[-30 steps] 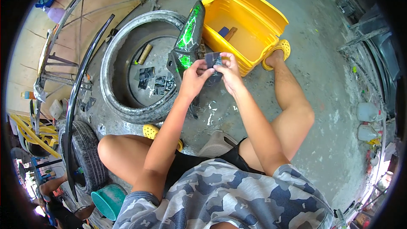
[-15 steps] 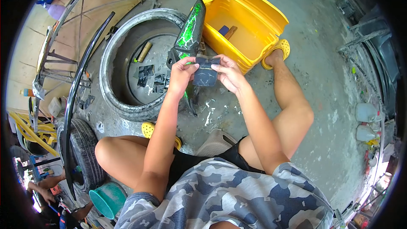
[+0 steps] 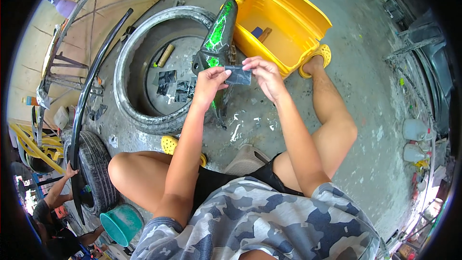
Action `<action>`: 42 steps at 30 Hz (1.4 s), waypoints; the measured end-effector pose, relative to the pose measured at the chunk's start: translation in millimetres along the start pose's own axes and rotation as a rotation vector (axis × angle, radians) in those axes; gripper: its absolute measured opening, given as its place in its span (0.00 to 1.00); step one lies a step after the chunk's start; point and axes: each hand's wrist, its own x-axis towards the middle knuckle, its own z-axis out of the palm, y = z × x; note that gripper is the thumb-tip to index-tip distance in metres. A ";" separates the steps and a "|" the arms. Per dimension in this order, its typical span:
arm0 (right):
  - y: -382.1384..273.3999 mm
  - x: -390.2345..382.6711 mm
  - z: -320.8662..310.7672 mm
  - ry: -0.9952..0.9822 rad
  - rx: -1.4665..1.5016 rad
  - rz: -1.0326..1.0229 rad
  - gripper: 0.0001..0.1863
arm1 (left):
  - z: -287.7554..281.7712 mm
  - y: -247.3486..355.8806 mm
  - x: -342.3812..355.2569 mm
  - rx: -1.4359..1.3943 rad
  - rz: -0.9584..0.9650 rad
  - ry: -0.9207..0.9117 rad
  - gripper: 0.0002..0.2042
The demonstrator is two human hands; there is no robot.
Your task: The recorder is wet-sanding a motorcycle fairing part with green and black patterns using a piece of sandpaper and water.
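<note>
A small dark folded sheet, which looks like sandpaper (image 3: 238,75), is in front of me above the floor. My left hand (image 3: 211,82) pinches its left edge, thumb on top. The fingertips of my right hand (image 3: 264,76) meet at the sheet's upper right corner; their grip is partly hidden. Just beyond my left hand, a black panel with green crackle paint (image 3: 217,36) leans over the rim of a big tire-shaped basin (image 3: 126,101). In the basin lie several dark sheet pieces (image 3: 166,78) and a tan cylindrical stick (image 3: 166,55).
A yellow bin (image 3: 292,15) holding cloudy liquid and small blocks stands ahead to the right. A long black curved trim (image 3: 87,84), a tire (image 3: 98,183) and a teal bucket (image 3: 121,226) are at my left. Another person's hand (image 3: 71,171) touches the trim.
The sandpaper looks smaller and turned, apparently folded over. My right hand has shifted slightly right, to its corner. The other person's hand has come up to the black trim.
</note>
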 end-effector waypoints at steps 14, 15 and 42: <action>-6.2 0.5 10.2 0.068 -0.302 0.218 0.13 | 2.3 5.8 2.3 0.338 0.090 -0.016 0.10; -5.2 0.5 9.3 0.071 -0.302 0.216 0.13 | 4.9 6.1 1.2 0.300 0.084 -0.014 0.11; 2.6 -15.8 21.2 -0.087 0.742 0.503 0.07 | -1.5 8.0 1.6 0.373 0.408 -0.073 0.09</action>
